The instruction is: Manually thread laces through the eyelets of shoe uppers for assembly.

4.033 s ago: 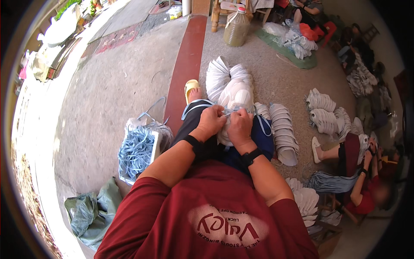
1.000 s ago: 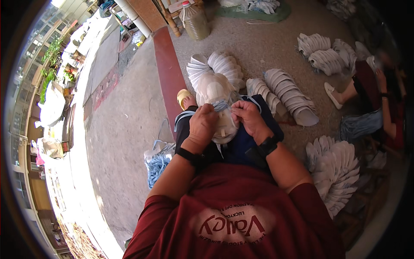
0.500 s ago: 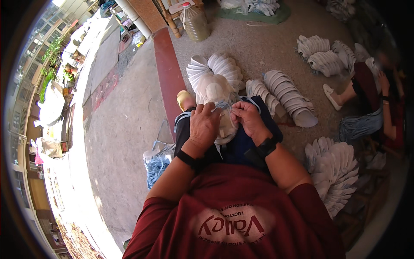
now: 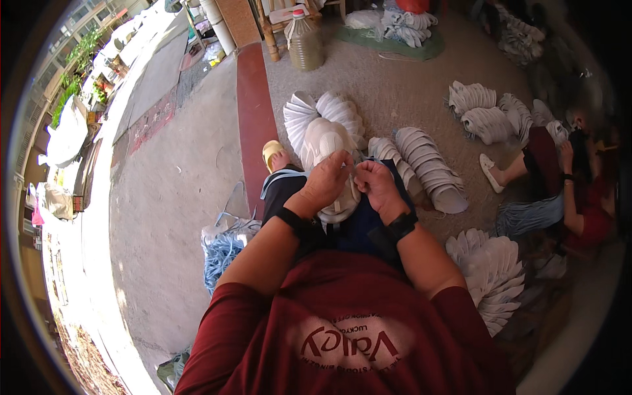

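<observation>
Grey concrete floor [image 4: 178,197] behind; left hand [image 4: 325,184] and right hand [image 4: 379,186], fingers narrowed, grip unclear, partly hide the rounded off-white fabric shoe [image 4: 324,140] below.

I log: jug [image 4: 306,51] w/ red cap [image 4: 298,13], nr bamboo chair [image 4: 269,41], top ctr; red floor strip [image 4: 253,118]; green mat [image 4: 429,51], R of jug; white pipe [image 4: 218,26], top L; plants [image 4: 85,49], upper L; green bag [image 4: 172,370], btm L; co-worker [image 4: 573,212], far R.

Shoe upper [image 4: 325,137] off-white; lace pile [image 4: 222,255] light blue; sandal [image 4: 269,153] yellow.
</observation>
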A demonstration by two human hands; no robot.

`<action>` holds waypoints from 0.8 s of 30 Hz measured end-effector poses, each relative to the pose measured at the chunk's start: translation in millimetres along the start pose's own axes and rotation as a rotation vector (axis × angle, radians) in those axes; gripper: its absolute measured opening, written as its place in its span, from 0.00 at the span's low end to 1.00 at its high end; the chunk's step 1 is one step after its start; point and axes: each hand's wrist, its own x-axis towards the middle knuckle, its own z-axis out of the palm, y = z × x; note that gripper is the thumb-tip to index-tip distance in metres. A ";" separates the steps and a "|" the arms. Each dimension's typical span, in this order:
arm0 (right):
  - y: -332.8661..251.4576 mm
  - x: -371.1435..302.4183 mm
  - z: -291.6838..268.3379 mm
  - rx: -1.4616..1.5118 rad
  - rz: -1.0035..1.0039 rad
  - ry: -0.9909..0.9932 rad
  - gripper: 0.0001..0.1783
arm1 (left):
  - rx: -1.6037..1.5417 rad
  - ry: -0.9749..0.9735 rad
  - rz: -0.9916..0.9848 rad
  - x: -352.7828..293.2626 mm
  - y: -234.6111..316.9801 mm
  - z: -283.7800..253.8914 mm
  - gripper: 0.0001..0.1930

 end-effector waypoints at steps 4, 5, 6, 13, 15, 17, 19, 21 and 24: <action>0.6 8.2 3.4 -0.246 0.011 0.015 0.03 | -0.081 -0.219 -0.005 -14.3 29.9 -6.4 0.05; 3.4 8.2 5.3 -0.314 -0.006 0.039 0.04 | -0.036 -0.251 0.194 -19.9 51.6 -8.6 0.04; 2.7 5.4 5.8 -0.327 0.002 0.037 0.04 | -0.080 -0.329 0.287 -24.6 74.2 -8.5 0.04; -9.9 6.1 25.1 -1.461 -0.406 -0.149 0.06 | 0.011 -0.696 0.255 -58.7 75.2 -17.3 0.05; -12.2 -0.3 36.6 -1.573 -0.384 -0.132 0.06 | -0.029 -0.656 0.241 -62.0 72.0 -18.6 0.04; -13.3 -0.1 43.6 -1.684 -0.374 -0.110 0.07 | -0.060 -0.616 0.234 -61.9 68.6 -19.6 0.04; -12.1 -0.1 47.4 -1.810 -0.346 -0.086 0.07 | -0.094 -0.592 0.229 -63.4 65.6 -19.3 0.04; -12.3 0.8 50.0 -1.858 -0.342 -0.100 0.07 | -0.095 -0.588 0.212 -63.9 66.4 -21.9 0.04; -8.8 3.7 43.6 -1.883 -0.356 -0.122 0.06 | -0.092 -0.582 0.195 -66.6 62.8 -22.2 0.04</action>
